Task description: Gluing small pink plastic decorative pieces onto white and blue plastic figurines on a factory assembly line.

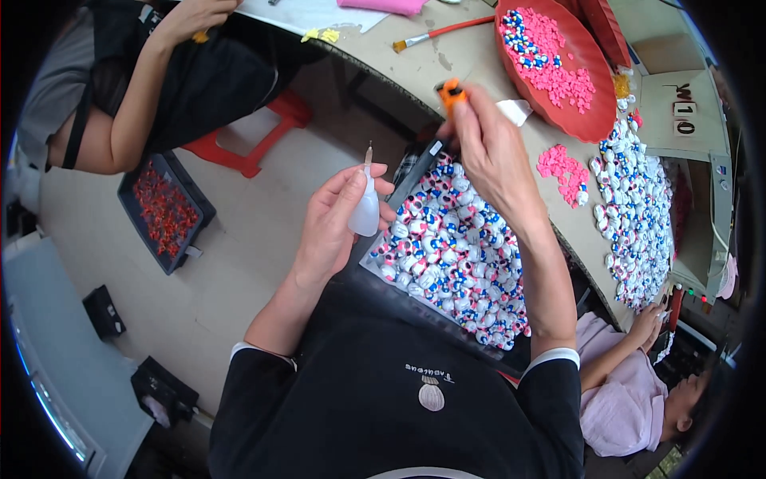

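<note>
My left hand (331, 219) is closed around a small translucent squeeze bottle (365, 214), its thin nozzle pointing up. Raised above the table edge, my right hand (488, 140) pinches a small orange-and-black piece (452, 93); motion blur hides its exact kind. Below and between my hands sits a dark tray (415, 302) heaped with small white, blue and pink figures (455, 247). Beyond my right hand, a red scalloped dish (519, 78) holds pink pieces and some blue-and-white ones. More pink pieces (563, 172) lie loose on the table.
A large pile of white-and-blue figures (634, 215) covers the table's right side. A brush (435, 36) lies at the back. At left stand a red stool (247, 144) and a floor tray (199, 211) of red pieces. Other people sit at far left and lower right.
</note>
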`<action>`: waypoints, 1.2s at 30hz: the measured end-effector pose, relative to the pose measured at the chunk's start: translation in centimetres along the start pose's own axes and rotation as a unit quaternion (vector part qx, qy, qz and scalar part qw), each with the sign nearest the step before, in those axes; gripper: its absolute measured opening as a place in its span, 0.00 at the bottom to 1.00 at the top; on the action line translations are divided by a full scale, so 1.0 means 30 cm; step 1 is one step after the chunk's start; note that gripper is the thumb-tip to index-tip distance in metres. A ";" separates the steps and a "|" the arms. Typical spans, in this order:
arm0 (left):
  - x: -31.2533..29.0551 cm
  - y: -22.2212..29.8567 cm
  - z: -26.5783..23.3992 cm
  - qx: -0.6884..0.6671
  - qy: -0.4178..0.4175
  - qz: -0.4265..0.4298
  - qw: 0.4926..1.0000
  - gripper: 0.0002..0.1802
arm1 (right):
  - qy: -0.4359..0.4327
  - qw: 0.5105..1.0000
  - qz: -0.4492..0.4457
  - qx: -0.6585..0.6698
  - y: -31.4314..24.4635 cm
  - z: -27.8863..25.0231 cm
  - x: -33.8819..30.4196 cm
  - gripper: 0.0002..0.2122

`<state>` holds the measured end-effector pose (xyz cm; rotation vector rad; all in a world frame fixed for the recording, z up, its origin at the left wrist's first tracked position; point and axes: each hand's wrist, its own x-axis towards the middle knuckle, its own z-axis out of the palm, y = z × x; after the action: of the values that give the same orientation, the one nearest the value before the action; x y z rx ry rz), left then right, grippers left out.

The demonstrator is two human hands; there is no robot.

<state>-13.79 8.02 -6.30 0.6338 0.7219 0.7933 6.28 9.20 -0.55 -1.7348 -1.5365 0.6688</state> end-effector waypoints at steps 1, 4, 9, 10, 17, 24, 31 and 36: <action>-0.011 0.001 -0.004 0.014 -0.005 -0.009 1.000 0.18 | -0.062 0.991 0.061 0.106 -0.008 0.004 -0.046 0.13; -0.031 -0.009 -0.020 0.034 -0.013 -0.027 0.999 0.18 | -0.166 0.947 0.132 0.242 0.040 0.049 -0.123 0.17; -0.073 -0.011 -0.035 0.053 -0.017 -0.021 0.998 0.18 | -0.134 0.945 0.199 0.225 0.041 0.114 -0.171 0.25; -0.085 -0.011 -0.044 0.056 -0.014 -0.022 0.998 0.18 | -0.116 0.947 0.215 0.209 0.032 0.131 -0.174 0.27; -0.217 0.004 -0.116 0.031 0.038 -0.010 0.999 0.18 | -0.140 0.967 0.160 0.141 -0.076 0.253 -0.161 0.29; -0.370 -0.007 -0.181 -0.037 0.097 0.010 0.995 0.18 | -0.222 0.969 0.069 0.089 -0.172 0.378 -0.172 0.24; -0.456 -0.045 -0.215 -0.081 0.119 0.037 0.989 0.18 | -0.266 0.963 0.004 0.045 -0.210 0.459 -0.189 0.21; -0.466 -0.045 -0.221 -0.095 0.124 0.041 0.987 0.19 | -0.282 0.959 -0.010 0.029 -0.217 0.469 -0.195 0.21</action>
<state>-25.28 -2.43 -6.64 0.3970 0.8382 1.0156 -9.51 6.09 -4.48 -1.5540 -1.8776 1.2649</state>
